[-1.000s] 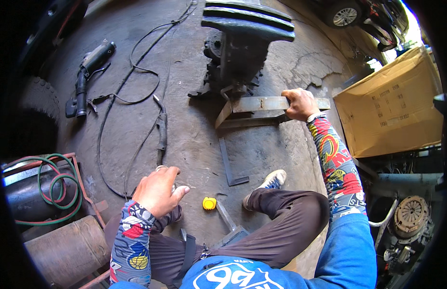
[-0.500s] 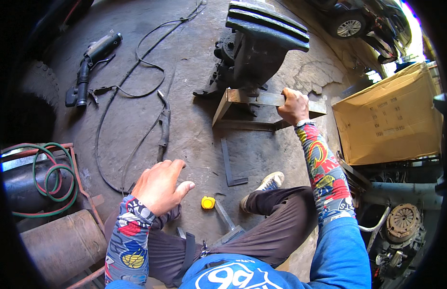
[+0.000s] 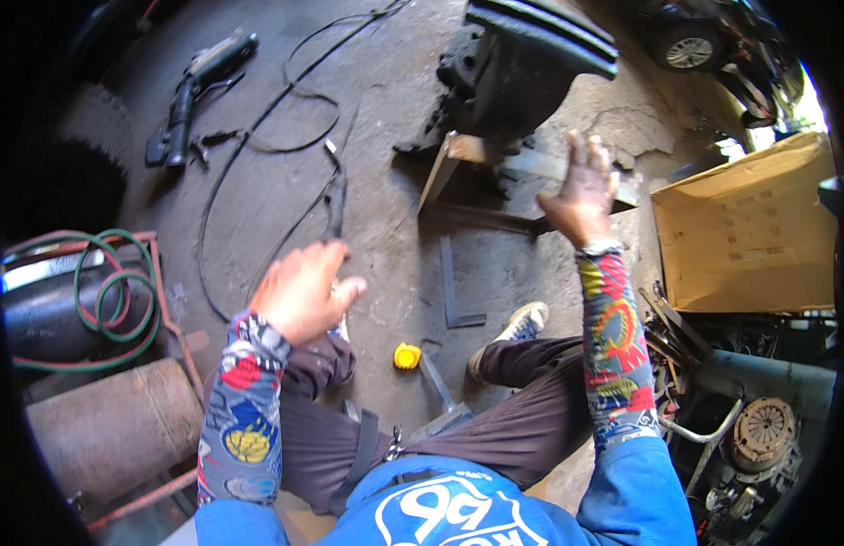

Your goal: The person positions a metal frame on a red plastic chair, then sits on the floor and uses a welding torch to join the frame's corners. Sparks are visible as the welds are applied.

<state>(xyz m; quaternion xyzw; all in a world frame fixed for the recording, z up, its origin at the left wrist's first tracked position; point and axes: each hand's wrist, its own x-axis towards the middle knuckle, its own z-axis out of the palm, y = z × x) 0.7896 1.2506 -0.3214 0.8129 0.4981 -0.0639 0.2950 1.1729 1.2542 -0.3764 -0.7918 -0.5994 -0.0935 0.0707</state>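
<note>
My right hand [image 3: 581,193] is open, fingers spread, over the right end of a rectangular metal frame [image 3: 467,148]. Whether it touches the bar is hard to tell. The frame rests against the base of a big black bench vise [image 3: 531,82]. To the left, my left hand [image 3: 302,291] hovers empty, a little blurred, thumb apart from the fingers. Just beyond it on the floor lies a black welding torch [image 3: 337,205] with its cable. Between my hands are a dark L-shaped steel square [image 3: 450,282] and, nearer me, a yellow tape measure [image 3: 406,356].
A black handheld tool [image 3: 187,109] and a cable clamp [image 3: 203,147] lie at far left. Hoses [image 3: 156,305] hang over a rack with a rusty cylinder [image 3: 122,426]. On the right stand a cardboard box [image 3: 745,232] and a round clutch part [image 3: 763,435]; a car wheel [image 3: 690,53] is behind.
My right hand has let go of the frame's bar and opened its fingers. My left hand stays empty in the air. The whole view has shifted somewhat.
</note>
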